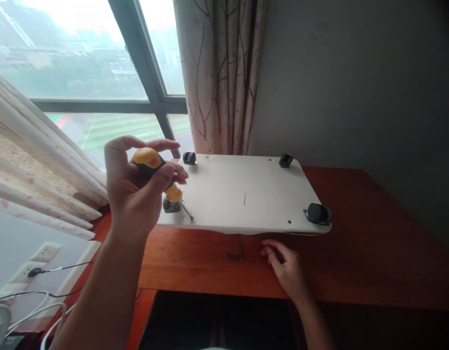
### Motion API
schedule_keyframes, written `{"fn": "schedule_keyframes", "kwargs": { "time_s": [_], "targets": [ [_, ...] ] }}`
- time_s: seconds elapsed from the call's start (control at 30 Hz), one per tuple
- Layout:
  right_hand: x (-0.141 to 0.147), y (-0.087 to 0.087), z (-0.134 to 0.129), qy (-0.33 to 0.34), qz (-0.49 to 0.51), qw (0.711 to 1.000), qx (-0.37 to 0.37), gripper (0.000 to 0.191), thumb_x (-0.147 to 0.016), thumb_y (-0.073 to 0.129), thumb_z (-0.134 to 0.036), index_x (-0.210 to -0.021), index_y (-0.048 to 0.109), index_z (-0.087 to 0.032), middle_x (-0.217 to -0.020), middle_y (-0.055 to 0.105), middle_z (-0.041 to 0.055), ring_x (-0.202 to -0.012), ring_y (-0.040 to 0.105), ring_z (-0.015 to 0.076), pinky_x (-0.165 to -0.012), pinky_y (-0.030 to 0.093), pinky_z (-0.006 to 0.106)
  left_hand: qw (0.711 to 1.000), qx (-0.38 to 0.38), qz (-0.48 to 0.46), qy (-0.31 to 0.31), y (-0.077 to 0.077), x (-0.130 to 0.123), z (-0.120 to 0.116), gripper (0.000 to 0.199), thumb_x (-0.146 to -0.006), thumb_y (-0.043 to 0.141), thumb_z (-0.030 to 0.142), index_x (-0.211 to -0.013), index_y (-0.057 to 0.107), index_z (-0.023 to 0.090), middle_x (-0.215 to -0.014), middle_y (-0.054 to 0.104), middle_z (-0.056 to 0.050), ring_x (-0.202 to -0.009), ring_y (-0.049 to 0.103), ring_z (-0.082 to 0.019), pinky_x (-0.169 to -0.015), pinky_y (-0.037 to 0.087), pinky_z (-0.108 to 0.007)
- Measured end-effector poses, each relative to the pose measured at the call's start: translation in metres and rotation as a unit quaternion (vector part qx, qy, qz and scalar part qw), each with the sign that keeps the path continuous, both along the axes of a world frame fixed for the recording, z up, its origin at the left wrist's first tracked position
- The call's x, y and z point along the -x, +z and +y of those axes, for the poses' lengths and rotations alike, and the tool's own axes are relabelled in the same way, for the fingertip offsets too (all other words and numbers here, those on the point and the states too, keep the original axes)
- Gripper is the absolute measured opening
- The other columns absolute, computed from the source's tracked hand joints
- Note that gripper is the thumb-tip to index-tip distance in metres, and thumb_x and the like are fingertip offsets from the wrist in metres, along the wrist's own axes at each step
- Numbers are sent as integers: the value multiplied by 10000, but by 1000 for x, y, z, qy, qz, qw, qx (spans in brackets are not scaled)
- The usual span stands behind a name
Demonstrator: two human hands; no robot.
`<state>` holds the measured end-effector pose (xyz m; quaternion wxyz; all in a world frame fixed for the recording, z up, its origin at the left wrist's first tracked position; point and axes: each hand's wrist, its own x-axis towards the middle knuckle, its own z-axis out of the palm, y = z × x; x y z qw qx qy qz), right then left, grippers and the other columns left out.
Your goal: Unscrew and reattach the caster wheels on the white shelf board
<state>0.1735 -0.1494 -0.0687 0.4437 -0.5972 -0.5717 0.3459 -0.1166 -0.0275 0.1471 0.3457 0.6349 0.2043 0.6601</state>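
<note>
A screwdriver (173, 192) with a yellow and black handle is gripped in my left hand (131, 187), its shaft slanting down to the right. The tip is at the near left part of a white board (224, 189), beside a black caster-like fitting (171, 205). Whether a screw sits under the tip is too small to tell. My right hand (288, 267) is low over the table in front of the board, thumb and fingertips drawn together. Anything between them cannot be made out. Several small dark screws (240, 253) lie to its left.
More black fittings stand at the board's far left (190, 158), far right (285, 160) and near right (319, 213) corners. The board lies on a reddish-brown wooden table (359, 233). Window, curtain (220, 73) and wall are behind; a socket with a plug (35, 272) is left.
</note>
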Motion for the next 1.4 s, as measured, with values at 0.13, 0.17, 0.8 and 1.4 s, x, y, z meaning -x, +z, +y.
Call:
{"fn": "schedule_keyframes", "kwargs": {
  "time_s": [0.13, 0.17, 0.8, 1.4],
  "targets": [
    [0, 0, 0, -2, -5, 1000, -5, 304, -965, 529, -397, -1074, 722, -189, -882, 736, 80, -731, 671, 179, -700, 558, 274, 996, 27, -40, -70, 0, 3, 2, 510, -900, 703, 310, -1351, 540, 136, -1116, 656, -125, -726, 624, -154, -653, 545, -293],
    [0, 1, 0, -2, -6, 1000, -6, 304, -966, 527, -396, -1069, 723, -188, -878, 736, 81, -727, 670, 179, -698, 558, 276, 996, 32, -49, -70, 0, 3, 1, 487, -925, 659, 363, -1318, 582, 85, -1140, 644, -152, -773, 631, -174, -694, 556, -313],
    [2, 7, 1, -1, -13, 1000, -15, 296, -963, 518, -386, -1021, 732, -188, -849, 735, 79, -722, 679, 183, -686, 556, 271, 999, -2, -31, -43, 2, 3, -7, 213, -902, 650, 251, -1032, 680, 85, -1180, 644, -176, -914, 666, -221, -779, 561, -337],
    [5, 8, 0, -3, -14, 1000, -4, 302, -965, 537, -405, -1055, 720, -182, -860, 733, 77, -743, 682, 188, -694, 556, 282, 969, 59, -237, -47, 7, 47, -40, 278, -826, 793, 313, -1005, 662, 145, -910, 598, -3, -598, 463, -74, -507, 516, -201]
  ]
}}
